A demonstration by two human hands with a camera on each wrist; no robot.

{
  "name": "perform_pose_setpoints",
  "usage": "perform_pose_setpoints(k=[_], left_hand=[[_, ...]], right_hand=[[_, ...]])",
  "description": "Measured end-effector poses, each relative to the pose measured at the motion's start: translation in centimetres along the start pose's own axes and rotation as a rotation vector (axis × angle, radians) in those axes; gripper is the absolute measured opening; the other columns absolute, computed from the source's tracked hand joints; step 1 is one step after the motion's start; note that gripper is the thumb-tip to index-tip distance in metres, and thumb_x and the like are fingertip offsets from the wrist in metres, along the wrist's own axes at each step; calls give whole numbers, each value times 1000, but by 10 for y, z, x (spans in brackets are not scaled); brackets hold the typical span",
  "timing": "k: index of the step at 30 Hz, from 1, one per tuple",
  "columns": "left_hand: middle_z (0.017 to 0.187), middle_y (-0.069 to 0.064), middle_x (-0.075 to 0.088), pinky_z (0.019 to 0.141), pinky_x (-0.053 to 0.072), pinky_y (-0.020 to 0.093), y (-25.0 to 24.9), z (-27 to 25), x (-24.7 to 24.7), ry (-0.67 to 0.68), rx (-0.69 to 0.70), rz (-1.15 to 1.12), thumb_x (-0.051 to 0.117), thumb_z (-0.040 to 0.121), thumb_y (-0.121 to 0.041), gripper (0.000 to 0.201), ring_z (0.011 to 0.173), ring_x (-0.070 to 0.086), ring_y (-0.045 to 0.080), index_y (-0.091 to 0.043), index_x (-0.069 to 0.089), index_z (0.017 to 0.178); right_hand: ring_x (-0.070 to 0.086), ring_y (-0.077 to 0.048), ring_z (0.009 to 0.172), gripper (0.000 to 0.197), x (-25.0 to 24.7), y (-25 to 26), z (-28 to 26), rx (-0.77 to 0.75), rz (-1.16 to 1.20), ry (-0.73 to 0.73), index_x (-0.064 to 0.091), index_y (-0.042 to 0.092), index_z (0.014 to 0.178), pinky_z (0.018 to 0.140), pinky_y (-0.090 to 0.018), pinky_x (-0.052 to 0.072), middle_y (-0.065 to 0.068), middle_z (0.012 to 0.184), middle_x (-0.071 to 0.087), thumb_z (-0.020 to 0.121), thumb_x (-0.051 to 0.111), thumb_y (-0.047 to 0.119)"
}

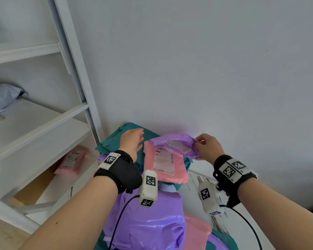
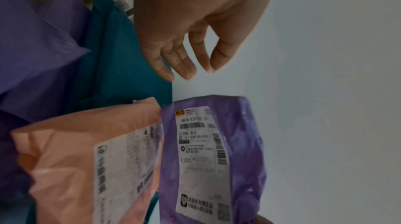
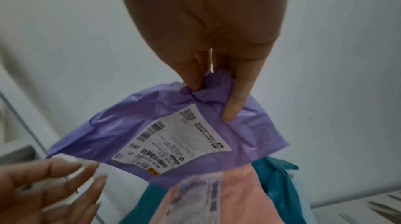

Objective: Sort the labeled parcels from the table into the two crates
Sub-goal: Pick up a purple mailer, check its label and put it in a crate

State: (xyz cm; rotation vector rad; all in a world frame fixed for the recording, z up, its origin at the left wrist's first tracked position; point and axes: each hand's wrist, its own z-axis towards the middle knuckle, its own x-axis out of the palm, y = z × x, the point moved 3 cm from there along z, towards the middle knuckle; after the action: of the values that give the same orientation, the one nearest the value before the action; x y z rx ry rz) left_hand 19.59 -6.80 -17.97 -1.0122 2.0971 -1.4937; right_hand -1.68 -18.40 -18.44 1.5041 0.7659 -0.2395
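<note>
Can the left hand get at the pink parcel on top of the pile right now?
Probably yes: the left hand is open and holds nothing beside the pink parcel; only the small purple parcel, pinched by the right hand, overlaps its far end.

"1.201" on purple parcel label

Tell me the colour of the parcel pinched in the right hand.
Purple parcel, clearest in the right wrist view.

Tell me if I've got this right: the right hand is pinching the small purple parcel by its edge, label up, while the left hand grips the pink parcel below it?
Not quite. The left hand grips nothing: its fingers are relaxed and open above the teal parcel, as the left wrist view shows. The rest holds: the right hand pinches the small purple parcel by its edge, label up, above the pink parcel.
</note>
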Motion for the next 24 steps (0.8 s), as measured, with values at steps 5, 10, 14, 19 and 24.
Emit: perform_pose_setpoints(k=[5, 10, 14, 19, 24], left_hand=[[85, 2, 47, 67, 39, 31, -14, -9, 18, 50, 17, 4, 51, 92, -8, 20, 92, 44, 19, -14, 50, 73], [97, 3, 59, 77, 45, 28, -15, -32, 42, 233, -79, -29, 59, 90, -11, 9, 90, 55, 17, -15, 60, 98], [105, 6, 67, 87, 49, 33, -12, -47, 57, 339, -124, -91, 66, 86, -13, 16, 97, 60, 21, -19, 61, 101], [89, 5, 69, 67, 52, 28, -18, -57, 64, 327, -71, -170, 61, 91, -10, 6, 78, 64, 19, -13, 63, 95], [94, 8, 71, 74, 53, 33, -18, -57, 64, 313, -35, -216, 61, 91, -8, 14, 82, 66, 21, -8, 66, 104]], right_hand=[[61, -23, 64, 18, -35, 13, -5, 58, 252, -53, 58, 15, 77, 59, -45, 59, -7, 74, 57, 91, 56, 3], [54, -20, 66, 17, -52, 20, -23, 115, 486, -17, 59, 11, 80, 41, -27, 55, -10, 83, 54, 96, 54, 6], [55, -20, 70, 12, -60, 19, -35, 138, 523, -26, 61, 9, 88, 37, -22, 50, -14, 97, 56, 96, 53, 6], [57, -19, 74, 10, -72, 14, -50, 169, 544, -54, 59, 5, 103, 45, -27, 57, -10, 93, 55, 93, 57, 5], [59, -23, 68, 11, -80, 6, -60, 196, 554, -14, 58, 3, 92, 57, -31, 60, -12, 81, 58, 90, 53, -7]])
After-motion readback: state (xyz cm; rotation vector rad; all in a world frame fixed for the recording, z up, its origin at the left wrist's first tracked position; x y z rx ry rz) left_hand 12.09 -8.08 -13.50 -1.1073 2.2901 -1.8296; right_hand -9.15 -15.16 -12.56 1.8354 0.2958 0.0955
